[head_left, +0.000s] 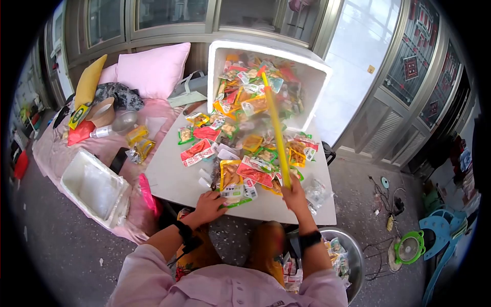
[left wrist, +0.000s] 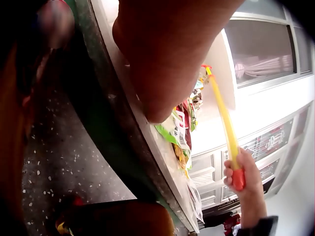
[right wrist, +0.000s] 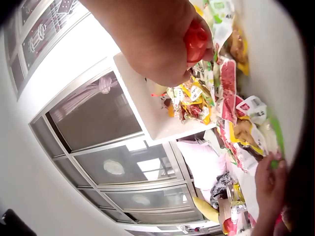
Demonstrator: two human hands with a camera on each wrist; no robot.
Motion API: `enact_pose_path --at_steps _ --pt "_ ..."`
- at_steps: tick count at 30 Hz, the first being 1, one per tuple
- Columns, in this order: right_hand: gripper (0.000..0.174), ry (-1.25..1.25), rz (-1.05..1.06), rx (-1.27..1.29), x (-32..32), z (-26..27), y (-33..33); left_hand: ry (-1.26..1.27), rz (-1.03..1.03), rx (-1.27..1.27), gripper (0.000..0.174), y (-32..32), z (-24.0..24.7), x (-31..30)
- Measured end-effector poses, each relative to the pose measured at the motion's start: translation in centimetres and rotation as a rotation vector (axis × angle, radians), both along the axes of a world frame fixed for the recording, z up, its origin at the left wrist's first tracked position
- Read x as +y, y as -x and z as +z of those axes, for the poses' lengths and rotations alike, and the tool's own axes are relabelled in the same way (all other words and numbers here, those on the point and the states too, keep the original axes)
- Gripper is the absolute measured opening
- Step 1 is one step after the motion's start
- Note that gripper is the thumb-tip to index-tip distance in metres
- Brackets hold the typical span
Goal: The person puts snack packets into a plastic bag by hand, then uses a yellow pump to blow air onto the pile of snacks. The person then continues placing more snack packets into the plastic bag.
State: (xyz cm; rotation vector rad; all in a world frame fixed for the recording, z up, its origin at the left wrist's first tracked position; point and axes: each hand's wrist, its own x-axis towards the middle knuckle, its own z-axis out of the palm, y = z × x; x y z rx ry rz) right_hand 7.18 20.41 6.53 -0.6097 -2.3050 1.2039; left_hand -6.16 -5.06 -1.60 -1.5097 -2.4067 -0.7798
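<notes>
A long yellow stick with a red end is gripped by my right hand near the table's front edge; its far tip reaches into a white foam box lying on its side, full of colourful snack packets. The red handle end shows inside the right hand's curled fingers in the right wrist view. My left hand rests at the front edge, its fingers touching the lower edge of a yellow-and-green packet. Loose packets, among them a red one, spread from the box's mouth across the white table.
To the left, a pink-covered seat holds pillows, bowls and an empty white foam tray. A metal basin with packets stands on the floor at lower right. Farther right are a green fan and blue chair.
</notes>
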Motion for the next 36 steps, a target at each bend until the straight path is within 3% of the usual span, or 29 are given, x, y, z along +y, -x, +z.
enact_pose_path --at_steps 2,5,9,14,16,18,20,23,26,31,33,36 --pt "0.047 -0.034 0.020 0.042 -0.7 3.2 3.1 0.017 0.040 -0.014 0.026 0.4 -0.2 1.1" --pt "0.047 -0.182 0.026 0.051 2.3 0.1 8.1 -0.049 0.090 0.060 0.019 0.7 0.0 2.6" --pt "0.047 -0.236 0.006 -0.028 2.4 -1.4 9.7 -0.072 0.123 0.080 0.018 1.1 -0.6 3.6" --pt "0.051 -0.179 -0.034 -0.315 0.8 -2.5 4.4 -0.126 0.113 0.042 0.021 1.0 -1.1 3.2" --pt "0.052 -0.041 0.025 -0.351 -0.7 -1.2 0.8 -0.136 0.125 0.051 0.023 1.0 -1.1 3.1" --pt "0.049 -0.233 0.048 -0.337 -1.1 -2.3 -2.5 -0.137 0.120 0.057 0.024 1.0 -1.1 3.1" --pt "0.054 -0.165 0.051 -0.333 -1.6 -3.0 -6.0 -0.142 0.114 0.051 0.025 0.9 -1.1 3.1" --pt "0.053 -0.425 0.106 0.001 -2.3 -4.3 -10.6 -0.164 0.114 0.045 0.027 1.0 -1.4 3.1" --pt "0.053 -0.188 0.065 -0.053 -3.7 -3.1 -11.5 -0.159 0.131 0.065 0.028 0.9 -1.4 3.3" --pt "0.052 -0.032 0.008 -0.122 0.3 -2.4 -3.2 -0.164 0.134 0.044 0.028 1.2 -2.0 3.2" --pt "0.051 0.083 -0.069 -0.351 -0.3 2.9 0.2 -0.177 0.132 0.037 0.028 1.4 -2.1 3.2" --pt "0.049 -0.143 0.003 -0.179 2.9 0.7 4.1 -0.198 0.119 0.039 0.027 1.4 -2.1 3.1"
